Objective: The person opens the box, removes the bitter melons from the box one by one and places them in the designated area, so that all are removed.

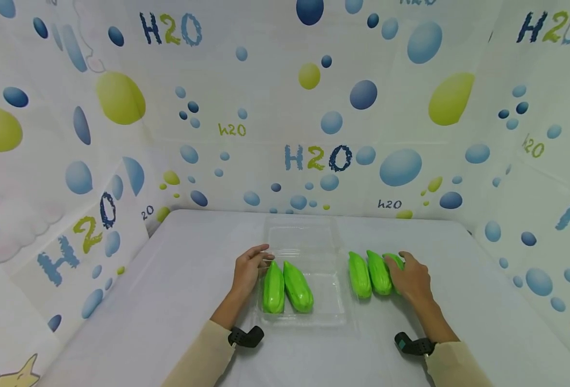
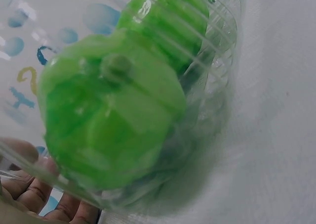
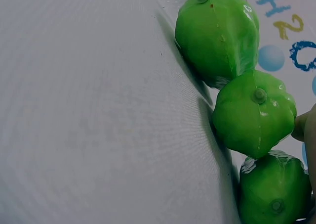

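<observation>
A clear plastic clamshell box (image 1: 330,293) stands on the white table with its lid (image 1: 300,236) laid back. Inside its left half two glossy green ridged gourds (image 1: 273,290) lie side by side. My left hand (image 1: 250,270) rests at the box's upper left edge, fingers reaching over the hinge side; in the left wrist view its fingers (image 2: 37,197) show by the clear wall. Right of the box lie three more such gourds (image 1: 360,275) in a row. My right hand (image 1: 412,275) grips the rightmost gourd (image 3: 276,189) from above, covering most of it.
White cloth covers the table (image 1: 169,301). Behind and at both sides rise sheets (image 1: 265,80) printed with blue and green bubbles and "H2O" lettering. Dark bands with cameras (image 1: 246,336) are worn on both wrists.
</observation>
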`<state>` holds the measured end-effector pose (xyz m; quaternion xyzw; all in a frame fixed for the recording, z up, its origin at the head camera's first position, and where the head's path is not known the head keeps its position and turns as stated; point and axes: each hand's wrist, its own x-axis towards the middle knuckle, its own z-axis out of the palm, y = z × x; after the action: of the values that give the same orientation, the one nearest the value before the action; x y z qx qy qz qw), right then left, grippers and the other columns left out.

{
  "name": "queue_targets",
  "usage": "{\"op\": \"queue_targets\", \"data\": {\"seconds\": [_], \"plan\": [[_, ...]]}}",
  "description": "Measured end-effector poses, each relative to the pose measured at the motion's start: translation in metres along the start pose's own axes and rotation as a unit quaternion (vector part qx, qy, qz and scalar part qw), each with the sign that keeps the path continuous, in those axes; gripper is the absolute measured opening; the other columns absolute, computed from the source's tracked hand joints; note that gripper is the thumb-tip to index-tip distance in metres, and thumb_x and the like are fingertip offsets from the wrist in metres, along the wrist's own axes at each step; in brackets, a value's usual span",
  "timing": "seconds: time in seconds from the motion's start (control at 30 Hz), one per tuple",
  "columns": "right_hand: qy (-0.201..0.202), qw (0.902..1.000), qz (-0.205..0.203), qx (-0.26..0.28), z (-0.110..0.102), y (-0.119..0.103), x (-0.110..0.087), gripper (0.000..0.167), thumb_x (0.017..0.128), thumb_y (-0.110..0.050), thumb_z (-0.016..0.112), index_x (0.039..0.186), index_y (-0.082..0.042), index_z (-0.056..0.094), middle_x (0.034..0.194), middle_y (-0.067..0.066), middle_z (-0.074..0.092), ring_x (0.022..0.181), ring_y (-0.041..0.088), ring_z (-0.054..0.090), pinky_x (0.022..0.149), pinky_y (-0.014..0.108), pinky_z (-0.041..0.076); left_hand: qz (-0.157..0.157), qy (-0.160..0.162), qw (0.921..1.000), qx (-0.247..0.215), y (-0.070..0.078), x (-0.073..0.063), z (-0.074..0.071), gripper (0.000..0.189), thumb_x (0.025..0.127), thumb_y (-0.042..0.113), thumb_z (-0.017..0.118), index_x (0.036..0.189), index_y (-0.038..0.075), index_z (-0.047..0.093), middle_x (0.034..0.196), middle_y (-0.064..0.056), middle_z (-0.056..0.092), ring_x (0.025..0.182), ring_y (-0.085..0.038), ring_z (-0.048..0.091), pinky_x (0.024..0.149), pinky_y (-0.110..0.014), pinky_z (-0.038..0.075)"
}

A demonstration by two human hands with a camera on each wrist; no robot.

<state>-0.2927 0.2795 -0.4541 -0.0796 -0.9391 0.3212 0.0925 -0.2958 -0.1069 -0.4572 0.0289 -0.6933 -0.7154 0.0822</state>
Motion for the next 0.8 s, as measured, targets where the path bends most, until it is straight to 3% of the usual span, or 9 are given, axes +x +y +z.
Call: {"op": "queue_targets", "data": {"seconds": [0.43,0.67,0.8], "plan": [[0.013,0.9998,-0.014,-0.002,0.0,-0.001,0.001,0.076,0.102,-0.055,0.044,0.146,0.008,0.045,0.138,0.036,0.053,0.126,0.055,0.049,0.1,0.066,0.042,0.0,0.002,1.0,-0.002,-0.001,0.001,-0.001,0.04,0.097,0.001,0.046,0.132,-0.006,0.062,0.108,-0.022,0.072,0.092,-0.019,0.071,0.077,-0.026,0.058],[0.054,0.9977,-0.02,-0.036,-0.005,-0.006,-0.002,0.075,0.1,-0.056,0.046,0.143,0.006,0.051,0.135,0.033,0.057,0.117,0.053,0.052,0.085,0.064,0.047,-0.002,0.002,1.0,-0.004,-0.001,0.001,0.0,0.039,0.098,0.002,0.046,0.132,-0.006,0.062,0.108,-0.022,0.072,0.09,-0.018,0.071,0.076,-0.025,0.058],[0.068,0.9964,-0.022,-0.045,-0.007,-0.011,-0.003,0.073,0.1,-0.055,0.048,0.142,0.004,0.052,0.139,0.032,0.055,0.118,0.052,0.047,0.088,0.067,0.042,-0.001,0.003,1.0,-0.005,-0.002,0.001,0.0,0.04,0.096,0.002,0.046,0.132,-0.005,0.063,0.107,-0.021,0.073,0.09,-0.019,0.07,0.077,-0.026,0.058]]}}
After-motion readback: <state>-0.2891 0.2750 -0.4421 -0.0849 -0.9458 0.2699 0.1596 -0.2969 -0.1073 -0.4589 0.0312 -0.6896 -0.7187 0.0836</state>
